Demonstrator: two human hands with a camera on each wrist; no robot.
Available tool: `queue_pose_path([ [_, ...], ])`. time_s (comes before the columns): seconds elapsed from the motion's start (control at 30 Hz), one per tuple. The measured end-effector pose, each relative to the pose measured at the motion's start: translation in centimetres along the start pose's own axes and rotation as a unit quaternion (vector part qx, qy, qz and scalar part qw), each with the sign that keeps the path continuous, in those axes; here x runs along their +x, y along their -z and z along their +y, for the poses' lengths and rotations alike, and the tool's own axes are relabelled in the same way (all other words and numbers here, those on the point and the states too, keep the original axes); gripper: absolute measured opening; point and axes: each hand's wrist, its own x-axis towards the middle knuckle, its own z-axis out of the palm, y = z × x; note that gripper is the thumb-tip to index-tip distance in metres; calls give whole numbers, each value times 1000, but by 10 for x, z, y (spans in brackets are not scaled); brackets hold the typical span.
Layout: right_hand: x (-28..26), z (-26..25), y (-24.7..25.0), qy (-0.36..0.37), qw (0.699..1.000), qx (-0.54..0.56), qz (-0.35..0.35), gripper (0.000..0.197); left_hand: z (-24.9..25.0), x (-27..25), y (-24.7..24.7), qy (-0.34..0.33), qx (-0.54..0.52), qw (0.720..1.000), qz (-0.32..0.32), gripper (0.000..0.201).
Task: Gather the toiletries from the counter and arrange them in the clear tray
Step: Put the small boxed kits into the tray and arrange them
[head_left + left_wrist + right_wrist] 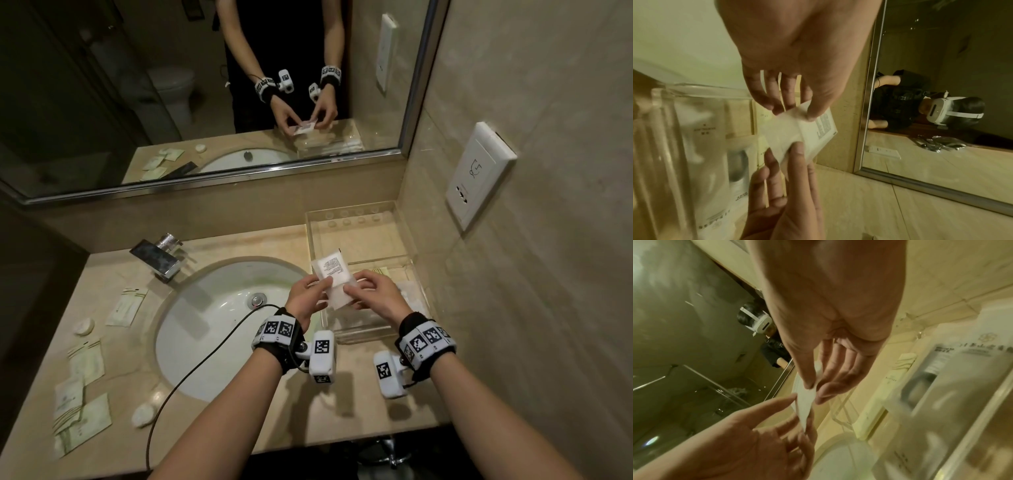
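Judging by the layout, the task is partly done: a few packets already lie in the tray (394,212), while several sachets (85,359) and small round items remain on the counter (342,421) left of the sink. Both hands pinch one white packet (334,277) above the tray's near-left edge, left hand (306,298) at its left side, right hand (375,291) at its right.
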Motion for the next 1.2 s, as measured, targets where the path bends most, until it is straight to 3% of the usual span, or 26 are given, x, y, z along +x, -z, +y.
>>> queue_pose_path([
  [0.13, 2, -2, 15, 59, 994, -65, 62, 18, 6, 5, 5, 24, -16, 998, 52, 49],
  [0.27, 2, 1, 24, 191, 954, -212, 93, 16, 16, 2, 6, 102, -59, 992, -42, 66],
  [0.37, 0, 3, 24, 218, 939, -246, 97, 19, 15, 4, 2, 130, -91, 985, -72, 42],
  [0.53, 3, 17, 30, 149, 959, -205, 125, 42, 4, 9, -7, 108, -68, 990, -56, 6],
  [0.6, 4, 20, 33, 90, 980, -104, 145, 41, -1, 13, -8, 95, -61, 992, -54, 10],
  [0.67, 7, 22, 35, 17, 986, -28, 161, 24, -5, 17, -10, 89, -49, 993, -54, 16],
  [0.73, 11, 23, 38, -35, 988, -10, 149, 31, -8, 22, -14, 88, -37, 994, -58, 27],
  [0.8, 14, 20, 43, -38, 987, -47, 149, 38, -7, 23, -20, 81, -14, 994, -70, 32],
  [1.0, 33, 9, 72, -19, 951, -132, 279, 29, -5, 40, -34, 36, 58, 997, -31, 21],
  [1.1, 43, 16, 79, -34, 940, -211, 267, 26, -12, 48, -41, 17, 129, 992, -7, 17],
  [1.2, 49, 32, 82, -117, 941, -230, 218, 29, -19, 51, -49, -5, 193, 981, -23, 20],
])
